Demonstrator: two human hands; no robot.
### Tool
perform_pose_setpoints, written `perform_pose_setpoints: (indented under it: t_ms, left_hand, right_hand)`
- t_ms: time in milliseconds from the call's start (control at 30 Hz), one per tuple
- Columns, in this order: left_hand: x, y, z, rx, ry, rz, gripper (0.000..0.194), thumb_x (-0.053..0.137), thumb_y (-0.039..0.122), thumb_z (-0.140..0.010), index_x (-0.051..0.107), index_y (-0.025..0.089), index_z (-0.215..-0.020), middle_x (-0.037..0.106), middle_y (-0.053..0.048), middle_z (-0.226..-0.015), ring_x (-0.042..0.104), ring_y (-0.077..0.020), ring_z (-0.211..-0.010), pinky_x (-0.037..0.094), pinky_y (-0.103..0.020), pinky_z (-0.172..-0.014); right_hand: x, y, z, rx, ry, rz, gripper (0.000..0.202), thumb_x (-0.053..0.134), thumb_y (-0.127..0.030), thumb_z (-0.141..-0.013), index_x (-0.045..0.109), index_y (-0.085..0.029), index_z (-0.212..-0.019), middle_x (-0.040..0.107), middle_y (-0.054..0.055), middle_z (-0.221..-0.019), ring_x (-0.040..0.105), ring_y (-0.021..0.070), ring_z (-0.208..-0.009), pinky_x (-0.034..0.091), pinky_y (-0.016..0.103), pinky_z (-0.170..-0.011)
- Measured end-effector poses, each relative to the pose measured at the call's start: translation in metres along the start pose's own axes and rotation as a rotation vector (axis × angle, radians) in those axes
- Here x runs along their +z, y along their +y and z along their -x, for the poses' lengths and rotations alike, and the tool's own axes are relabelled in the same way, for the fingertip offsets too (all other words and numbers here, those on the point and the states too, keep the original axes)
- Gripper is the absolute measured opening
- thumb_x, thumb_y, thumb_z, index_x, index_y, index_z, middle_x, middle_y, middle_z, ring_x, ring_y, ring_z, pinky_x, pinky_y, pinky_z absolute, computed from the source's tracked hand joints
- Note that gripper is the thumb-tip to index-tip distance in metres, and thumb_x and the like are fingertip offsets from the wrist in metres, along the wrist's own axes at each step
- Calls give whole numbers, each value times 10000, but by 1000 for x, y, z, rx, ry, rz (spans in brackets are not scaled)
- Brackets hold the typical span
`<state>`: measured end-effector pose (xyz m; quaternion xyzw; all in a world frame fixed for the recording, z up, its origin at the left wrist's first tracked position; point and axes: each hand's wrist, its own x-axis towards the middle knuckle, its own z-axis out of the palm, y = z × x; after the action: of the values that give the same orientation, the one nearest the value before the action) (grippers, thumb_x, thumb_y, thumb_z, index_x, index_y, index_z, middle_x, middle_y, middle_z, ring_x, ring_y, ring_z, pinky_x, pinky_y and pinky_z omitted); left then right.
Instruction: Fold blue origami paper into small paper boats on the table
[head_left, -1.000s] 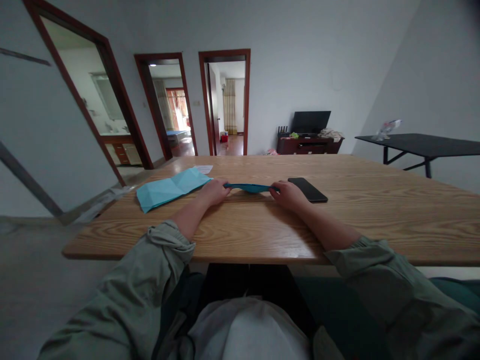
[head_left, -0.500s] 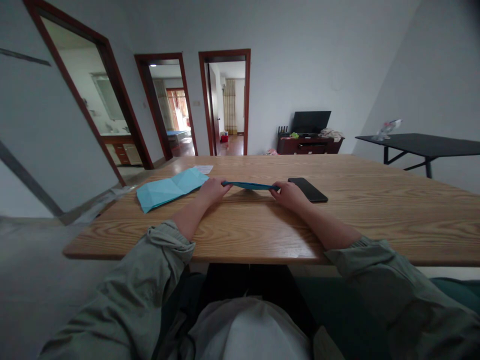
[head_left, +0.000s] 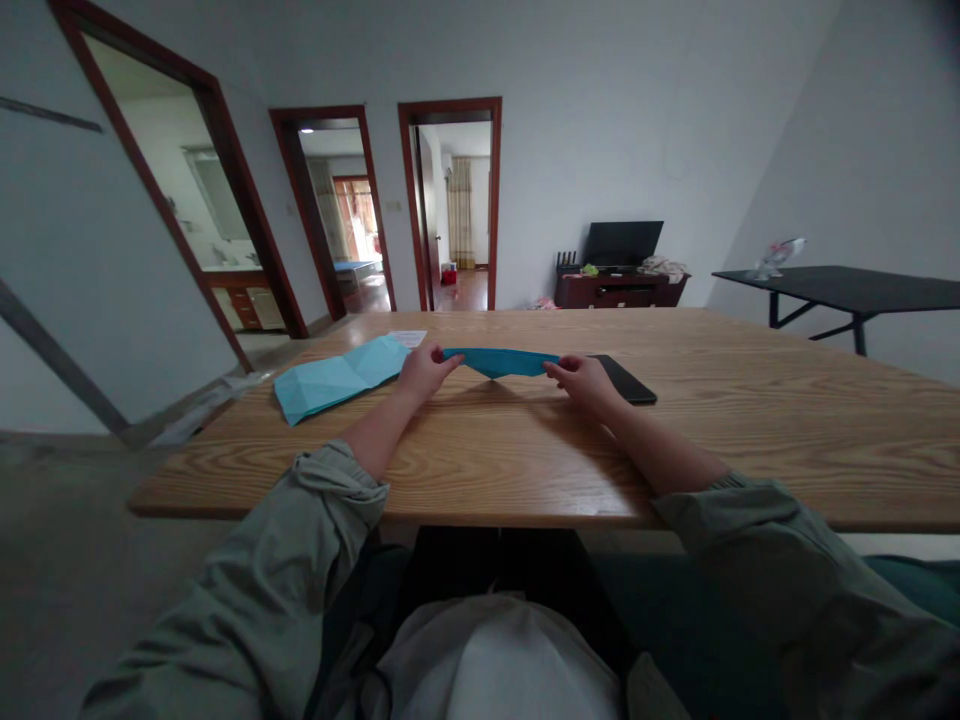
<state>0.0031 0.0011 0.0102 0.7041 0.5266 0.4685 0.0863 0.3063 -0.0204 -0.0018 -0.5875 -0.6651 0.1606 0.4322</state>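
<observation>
Paper [head_left: 499, 361], blue, spans the frame's centre, ends pinched in the grip of left hand [head_left: 423, 372] and right hand [head_left: 589, 380].

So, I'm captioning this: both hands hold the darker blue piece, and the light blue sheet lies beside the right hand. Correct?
Not the right hand: the head view shows the light blue sheet beside the left hand. Both hold the darker blue piece.

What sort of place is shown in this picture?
Probably the main room of a home: a television stands on a low cabinet by the far wall, and a curtain shows through an open doorway.
</observation>
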Motion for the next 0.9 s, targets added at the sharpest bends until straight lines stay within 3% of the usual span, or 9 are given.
perform_pose_setpoints:
  t_ms: [233, 400, 567, 767, 900]
  left_hand:
    - [3, -3, -1, -68, -98, 341, 376, 642, 520, -721, 609, 157, -814, 606, -12, -688, 571, -119, -550, 430, -221, -514]
    - [3, -3, -1, -108, -167, 321, 360, 578, 471, -784, 640, 158, -951, 633, -38, -821, 564, -92, -520, 428, -203, -471]
    - [3, -2, 0, -100, -166, 332, 299, 592, 414, -782, 622, 152, -923, 579, -2, -645, 481, -78, -444, 400, -198, -428]
    - [4, -1, -1, -164, -118, 507, 297, 665, 398, -719, 539, 139, -790, 635, -38, -719, 531, -86, -483, 474, -235, -487]
    - [1, 3, 1, -119, -121, 525, 363, 703, 457, -666, 534, 144, -738, 615, -13, -684, 521, -80, -497, 457, -221, -493]
  right_hand:
    - [0, -7, 3, 71, -6, -280, 328, 666, -478, -712, 637, -153, -745, 681, 63, -776, 565, 120, -580, 395, 217, -499]
    - [-1, -10, 5, 87, -25, -390, 270, 679, -412, -711, 611, -156, -763, 689, 74, -832, 565, 107, -585, 401, 206, -499]
    - [-2, -10, 5, 90, -9, -377, 246, 682, -376, -705, 612, -153, -777, 672, 57, -781, 573, 108, -578, 417, 213, -519]
    - [-1, -9, 6, 22, -42, -331, 248, 665, -389, -712, 631, -148, -761, 633, 26, -703, 592, 127, -610, 422, 225, -546]
    - [-1, -9, 5, 3, -12, -296, 254, 671, -400, -705, 620, -152, -727, 618, 16, -645, 597, 141, -621, 421, 234, -559]
